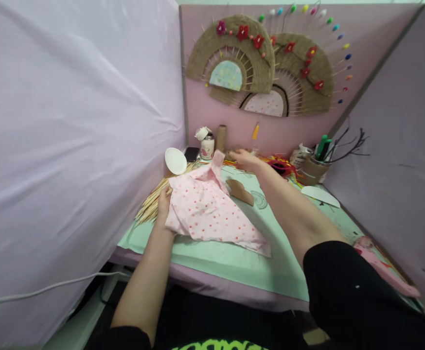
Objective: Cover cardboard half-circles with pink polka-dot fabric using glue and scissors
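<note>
A pink cloth with red dots (212, 214) lies spread and rumpled over the front of the table, one corner rising at the back. My left hand (164, 206) grips its left edge, with the fingers partly tucked behind the fabric. Beyond the cloth, my right hand (245, 159) stretches to the back of the table, among small items near the wall. Its fingertips point left and are too small and blurred to show whether they hold anything. Between the cloth and my right forearm are a brown scalloped piece (239, 192) and a clear protractor (259, 199).
Thin wooden sticks (149, 206) lie at the left, beside a white oval dish (176, 161). A phone (192, 154), a bottle (207, 148) and a brown roll (221, 137) stand behind. A pen holder (312, 170) and white half-disc (320, 196) are right. Decorated fans (234, 53) hang above.
</note>
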A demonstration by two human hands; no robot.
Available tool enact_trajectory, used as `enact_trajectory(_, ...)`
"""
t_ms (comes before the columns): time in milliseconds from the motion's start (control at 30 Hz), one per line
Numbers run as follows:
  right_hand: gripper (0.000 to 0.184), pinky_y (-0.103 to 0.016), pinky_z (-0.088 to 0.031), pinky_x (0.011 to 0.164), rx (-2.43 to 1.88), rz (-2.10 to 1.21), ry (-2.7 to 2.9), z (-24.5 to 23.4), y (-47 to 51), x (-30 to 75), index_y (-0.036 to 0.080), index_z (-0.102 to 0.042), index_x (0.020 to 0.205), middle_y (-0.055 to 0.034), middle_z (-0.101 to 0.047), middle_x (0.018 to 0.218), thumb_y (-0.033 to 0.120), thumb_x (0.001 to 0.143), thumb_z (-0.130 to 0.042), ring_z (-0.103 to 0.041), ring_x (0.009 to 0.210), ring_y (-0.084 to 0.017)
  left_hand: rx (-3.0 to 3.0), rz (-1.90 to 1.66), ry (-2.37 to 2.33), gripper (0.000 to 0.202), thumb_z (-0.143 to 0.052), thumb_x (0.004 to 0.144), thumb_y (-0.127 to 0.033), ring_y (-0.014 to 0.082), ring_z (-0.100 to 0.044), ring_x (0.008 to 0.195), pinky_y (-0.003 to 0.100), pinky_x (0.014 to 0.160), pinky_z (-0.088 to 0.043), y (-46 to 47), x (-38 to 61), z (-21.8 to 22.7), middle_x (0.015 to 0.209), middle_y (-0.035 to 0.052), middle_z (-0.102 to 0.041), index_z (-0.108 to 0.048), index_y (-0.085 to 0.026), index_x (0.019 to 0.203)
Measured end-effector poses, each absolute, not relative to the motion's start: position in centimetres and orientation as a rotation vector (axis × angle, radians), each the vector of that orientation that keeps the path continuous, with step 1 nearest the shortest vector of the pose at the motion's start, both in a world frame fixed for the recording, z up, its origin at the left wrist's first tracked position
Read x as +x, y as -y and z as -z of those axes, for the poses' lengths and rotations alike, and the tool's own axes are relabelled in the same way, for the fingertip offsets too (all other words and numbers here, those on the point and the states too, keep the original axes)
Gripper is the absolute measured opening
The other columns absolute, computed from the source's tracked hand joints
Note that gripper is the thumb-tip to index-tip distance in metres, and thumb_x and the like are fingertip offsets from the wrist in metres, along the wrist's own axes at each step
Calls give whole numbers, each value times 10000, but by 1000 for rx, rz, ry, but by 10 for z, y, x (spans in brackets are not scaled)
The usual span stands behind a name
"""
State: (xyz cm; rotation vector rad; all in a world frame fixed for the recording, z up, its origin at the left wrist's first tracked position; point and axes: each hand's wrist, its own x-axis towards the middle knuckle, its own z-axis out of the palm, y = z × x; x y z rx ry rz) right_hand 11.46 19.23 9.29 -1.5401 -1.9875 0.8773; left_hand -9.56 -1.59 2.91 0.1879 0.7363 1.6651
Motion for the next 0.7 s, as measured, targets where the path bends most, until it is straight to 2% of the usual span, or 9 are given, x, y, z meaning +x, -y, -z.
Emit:
enact_trajectory(67,405,-281,-509,642,-1681,-830,2068,-77,-183,134,128,-624,990,-115,-669,887,465,777,-694,-636,753,-187,149,-1664,-767,504,-427,888,-483,300,-693,1007,440,955,-515,14,-94,-31,1021,108,-740,-610,-145,1214)
enact_trajectory(133,391,-306,-507,655,-1800,-780,2168,-63,-171,151,119,-660,852,-122,-675,817,416,647,-811,-647,759,-225,149,-1657,-775,549,-392,895,-515,303,-685,1037,451,969,-507,13,-91,-32,1038,115,-739,-591,-148,1252)
enact_trajectory(200,388,-321,-504,678,-1882,-729,2252,-50,-159,163,128,-673,765,-123,-681,791,405,564,-855,-654,798,-261,183,-1658,-781,537,-431,891,-491,299,-683,1047,449,981,-503,12,-87,-31,1047,121,-740,-582,-143,1271)
enact_trajectory(267,394,-316,-499,689,-1920,-700,2307,-41,-148,170,143,-683,737,-115,-690,784,428,533,-862,-656,829,-275,212,-1652,-808,498,-501,875,-399,291,-689,1037,441,989,-501,12,-85,-29,1050,125,-741,-571,-135,1291)
enact_trajectory(400,372,-280,-482,660,-1916,-714,2335,-35,-142,178,158,-699,745,-87,-709,786,427,544,-858,-659,798,-245,201,-1566,-881,502,-551,838,-229,283,-706,995,446,985,-506,13,-84,-25,1035,139,-744,-542,-105,1325)
enact_trajectory(467,396,-258,-474,646,-1884,-719,2293,-38,-148,181,164,-708,866,-75,-723,867,461,625,-812,-660,803,-216,204,-1529,-893,502,-554,832,-206,286,-712,978,453,977,-513,15,-84,-24,1016,137,-748,-543,-101,1323)
enact_trajectory(533,417,-233,-470,648,-1841,-713,2224,-40,-157,179,188,-677,1050,-58,-723,990,494,768,-694,-660,836,-180,217,-1517,-897,495,-559,826,-200,290,-715,963,456,966,-521,16,-83,-24,996,136,-751,-554,-101,1311)
enact_trajectory(600,408,-222,-471,669,-1817,-694,2159,-40,-166,171,200,-636,1138,-55,-709,1072,473,835,-629,-657,886,-170,220,-1513,-905,487,-560,822,-194,292,-718,950,456,955,-528,17,-81,-25,979,134,-753,-561,-99,1300)
enact_trajectory(700,391,-248,-478,703,-1831,-672,2109,-32,-176,153,166,-662,1010,-95,-710,1030,391,711,-773,-647,949,-232,210,-1521,-930,481,-556,819,-175,286,-723,929,456,941,-536,17,-79,-26,953,124,-756,-562,-104,1295)
